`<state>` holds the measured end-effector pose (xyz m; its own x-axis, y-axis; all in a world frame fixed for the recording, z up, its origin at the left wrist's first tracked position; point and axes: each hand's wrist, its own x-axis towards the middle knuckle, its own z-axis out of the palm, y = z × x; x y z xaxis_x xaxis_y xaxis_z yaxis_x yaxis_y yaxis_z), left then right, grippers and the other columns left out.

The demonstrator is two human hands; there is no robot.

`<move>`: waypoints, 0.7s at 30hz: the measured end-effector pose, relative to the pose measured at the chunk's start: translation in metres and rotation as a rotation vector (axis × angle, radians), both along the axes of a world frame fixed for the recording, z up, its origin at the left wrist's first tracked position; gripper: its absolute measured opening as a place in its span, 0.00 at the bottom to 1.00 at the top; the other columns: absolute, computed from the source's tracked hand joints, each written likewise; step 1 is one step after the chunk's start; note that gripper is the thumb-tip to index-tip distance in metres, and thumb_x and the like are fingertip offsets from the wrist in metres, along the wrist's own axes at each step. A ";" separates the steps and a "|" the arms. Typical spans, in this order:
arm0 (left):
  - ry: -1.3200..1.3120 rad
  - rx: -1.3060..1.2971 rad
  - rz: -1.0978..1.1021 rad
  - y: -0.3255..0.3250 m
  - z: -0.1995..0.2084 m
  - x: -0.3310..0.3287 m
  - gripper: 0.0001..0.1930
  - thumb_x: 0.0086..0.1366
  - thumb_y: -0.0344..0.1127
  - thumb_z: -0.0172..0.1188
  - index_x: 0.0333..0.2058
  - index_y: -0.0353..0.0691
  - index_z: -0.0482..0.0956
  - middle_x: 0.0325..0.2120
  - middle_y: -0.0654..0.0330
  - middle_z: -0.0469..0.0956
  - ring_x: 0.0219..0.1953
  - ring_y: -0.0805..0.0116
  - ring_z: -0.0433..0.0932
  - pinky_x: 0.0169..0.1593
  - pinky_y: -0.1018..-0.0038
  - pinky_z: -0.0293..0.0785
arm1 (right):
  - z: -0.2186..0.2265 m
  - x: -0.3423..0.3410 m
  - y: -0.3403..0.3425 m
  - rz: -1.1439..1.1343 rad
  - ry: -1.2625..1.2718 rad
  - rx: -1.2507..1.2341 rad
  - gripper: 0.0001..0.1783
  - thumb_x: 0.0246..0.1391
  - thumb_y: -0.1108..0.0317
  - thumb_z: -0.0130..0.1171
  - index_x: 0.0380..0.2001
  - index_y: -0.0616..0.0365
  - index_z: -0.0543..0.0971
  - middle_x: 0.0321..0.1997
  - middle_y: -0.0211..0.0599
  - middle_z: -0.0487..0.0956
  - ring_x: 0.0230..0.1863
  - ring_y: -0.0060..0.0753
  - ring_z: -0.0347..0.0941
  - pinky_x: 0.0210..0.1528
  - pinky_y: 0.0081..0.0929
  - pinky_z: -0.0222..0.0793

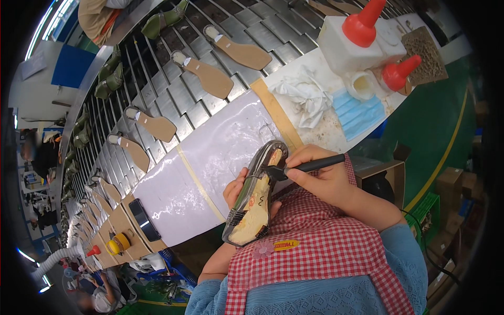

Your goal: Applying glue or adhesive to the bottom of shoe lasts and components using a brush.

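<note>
My left hand point(234, 190) is wrapped round a dark, shiny shoe point(255, 205), holding it bottom side up and tilted over my lap. Its underside is pale cream with a reddish patch and a dark squiggle, and it carries no outsole. Between the fingers of my right hand point(323, 178) is a black brush point(320, 163). The brush's dark head rests against the shoe's underside near its upper end; the bristles are hard to make out. Part of my left hand is hidden behind the shoe.
A slatted metal conveyor point(194, 113) carries several tan soles point(210, 79) and green shoes point(165, 20). White bottles with red nozzles point(362, 26), crumpled white paper point(304, 97), a blue mask point(357, 113) and a yellow tape roll point(118, 243) lie on the worktop point(210, 152).
</note>
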<state>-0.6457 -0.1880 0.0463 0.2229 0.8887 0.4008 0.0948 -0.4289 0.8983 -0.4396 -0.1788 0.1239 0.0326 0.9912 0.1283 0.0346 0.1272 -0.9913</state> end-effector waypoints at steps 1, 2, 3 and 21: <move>0.023 0.020 -0.002 0.000 0.002 -0.001 0.48 0.45 0.40 0.75 0.59 0.41 0.51 0.51 0.54 0.55 0.61 0.55 0.58 0.66 0.57 0.55 | 0.001 -0.001 0.000 0.032 0.035 -0.040 0.07 0.49 0.75 0.64 0.33 0.61 0.78 0.33 0.34 0.78 0.36 0.26 0.74 0.39 0.22 0.68; 0.023 0.019 -0.002 0.000 0.002 -0.002 0.48 0.45 0.40 0.75 0.59 0.41 0.51 0.51 0.54 0.55 0.61 0.55 0.58 0.66 0.57 0.55 | 0.002 -0.002 0.000 0.032 0.035 -0.041 0.07 0.49 0.75 0.64 0.33 0.61 0.78 0.33 0.34 0.78 0.36 0.26 0.74 0.39 0.22 0.68; 0.032 0.011 0.001 -0.002 0.002 -0.003 0.48 0.46 0.40 0.75 0.59 0.41 0.51 0.51 0.54 0.55 0.62 0.54 0.58 0.66 0.58 0.55 | 0.001 -0.003 -0.001 0.068 0.085 -0.089 0.07 0.49 0.75 0.64 0.33 0.61 0.78 0.33 0.35 0.78 0.36 0.26 0.74 0.39 0.22 0.68; 0.001 0.025 0.001 0.003 -0.002 -0.009 0.48 0.46 0.40 0.74 0.59 0.40 0.50 0.51 0.53 0.55 0.62 0.53 0.59 0.65 0.59 0.58 | 0.010 -0.014 0.006 0.036 -0.044 0.089 0.07 0.45 0.76 0.65 0.30 0.60 0.78 0.31 0.36 0.78 0.34 0.32 0.74 0.37 0.25 0.68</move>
<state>-0.6549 -0.1850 0.0441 0.2227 0.8785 0.4228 0.0958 -0.4513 0.8872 -0.4540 -0.1729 0.1341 -0.0109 0.9762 0.2166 0.0717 0.2168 -0.9736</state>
